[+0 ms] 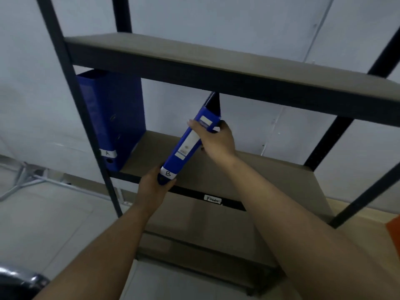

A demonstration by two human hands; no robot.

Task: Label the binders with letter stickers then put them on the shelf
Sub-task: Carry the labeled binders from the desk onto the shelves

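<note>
A blue binder [188, 141] with a white sticker marked B low on its spine is tilted in front of the middle shelf board [270, 172]. My left hand [152, 188] grips its lower end under the sticker. My right hand [216, 139] clasps the spine near the top. Its upper corner reaches up under the shelf board above [194, 55]. A second blue binder [112, 118], stickered A, stands upright at the left end of the middle shelf, against the black post [71, 83].
A white tag reading "Folder" [213, 200] sticks to the front rail of the middle shelf. Lower boards [194, 241] lie beneath. A grey wall stands behind the rack. An orange object [394, 228] shows at the right edge and a dark rounded object [19, 282] at bottom left.
</note>
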